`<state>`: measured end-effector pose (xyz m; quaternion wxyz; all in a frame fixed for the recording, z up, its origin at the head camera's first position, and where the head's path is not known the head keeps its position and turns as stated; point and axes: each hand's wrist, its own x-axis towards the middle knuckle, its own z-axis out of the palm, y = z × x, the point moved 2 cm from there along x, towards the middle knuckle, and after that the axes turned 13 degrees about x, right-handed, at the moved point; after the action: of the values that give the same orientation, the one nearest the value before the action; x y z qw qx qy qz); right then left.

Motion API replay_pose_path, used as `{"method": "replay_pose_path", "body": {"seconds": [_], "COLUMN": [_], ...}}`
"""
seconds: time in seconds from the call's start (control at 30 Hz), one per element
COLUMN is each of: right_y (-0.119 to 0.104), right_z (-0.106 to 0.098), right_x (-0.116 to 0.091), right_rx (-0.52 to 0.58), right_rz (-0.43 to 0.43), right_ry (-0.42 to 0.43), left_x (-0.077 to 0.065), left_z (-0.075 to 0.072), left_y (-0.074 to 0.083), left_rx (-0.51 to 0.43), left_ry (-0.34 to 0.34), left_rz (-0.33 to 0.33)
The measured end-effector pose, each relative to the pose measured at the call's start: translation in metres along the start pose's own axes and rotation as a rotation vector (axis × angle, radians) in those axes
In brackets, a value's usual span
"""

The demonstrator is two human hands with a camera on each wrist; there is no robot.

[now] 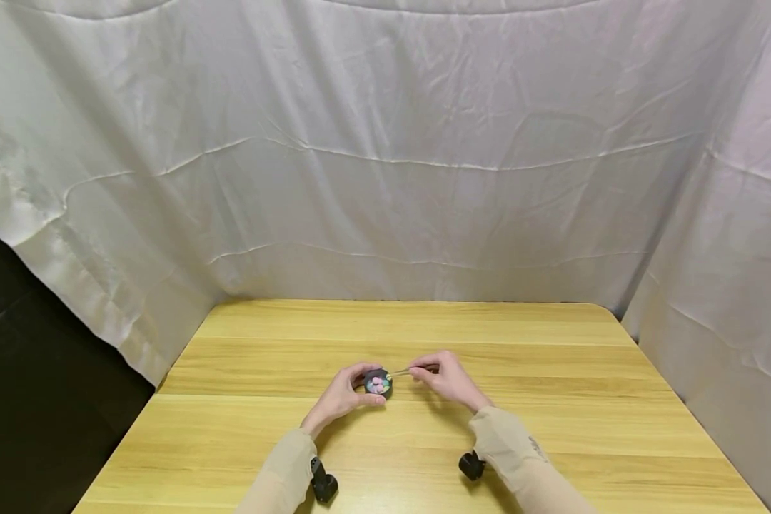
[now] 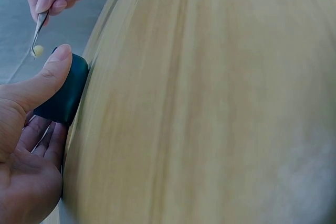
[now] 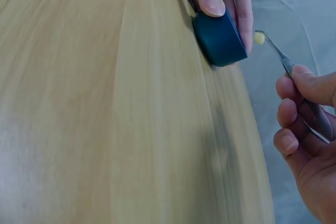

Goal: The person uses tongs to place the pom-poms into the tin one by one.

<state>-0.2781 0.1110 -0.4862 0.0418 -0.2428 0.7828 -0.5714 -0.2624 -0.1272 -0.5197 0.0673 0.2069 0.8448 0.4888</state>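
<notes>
A small dark, round cup stands on the table, its side teal-black in both wrist views. My left hand holds it, thumb on one side and fingers round the other. Inside, small pink, blue and green balls show in the head view. My right hand pinches metal tweezers with bent tips. Between those tips is a small pale yellow ball, raised just beside the cup's open rim.
The wooden table has light grain and a rounded far corner. Pale grey curtains hang behind it and on both sides. Black wrist cameras are worn under both sleeves, low over the table.
</notes>
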Motion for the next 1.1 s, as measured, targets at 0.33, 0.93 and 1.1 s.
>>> {"method": "replay_pose_path", "body": {"seconds": [0.33, 0.93, 1.1], "right_y": [-0.001, 0.000, 0.009], "right_z": [0.006, 0.009, -0.001], "right_x": [0.004, 0.004, -0.003], "right_rx": [0.016, 0.074, 0.056], "right_rz": [0.002, -0.002, 0.003], "right_ry": [-0.019, -0.030, 0.006], "left_x": [0.000, 0.000, 0.000], "left_z": [0.000, 0.000, 0.000], "left_y": [0.000, 0.000, 0.000], "left_rx": [0.014, 0.016, 0.005], "left_ry": [0.008, -0.002, -0.005], "left_rz": [0.003, 0.001, -0.001]}}
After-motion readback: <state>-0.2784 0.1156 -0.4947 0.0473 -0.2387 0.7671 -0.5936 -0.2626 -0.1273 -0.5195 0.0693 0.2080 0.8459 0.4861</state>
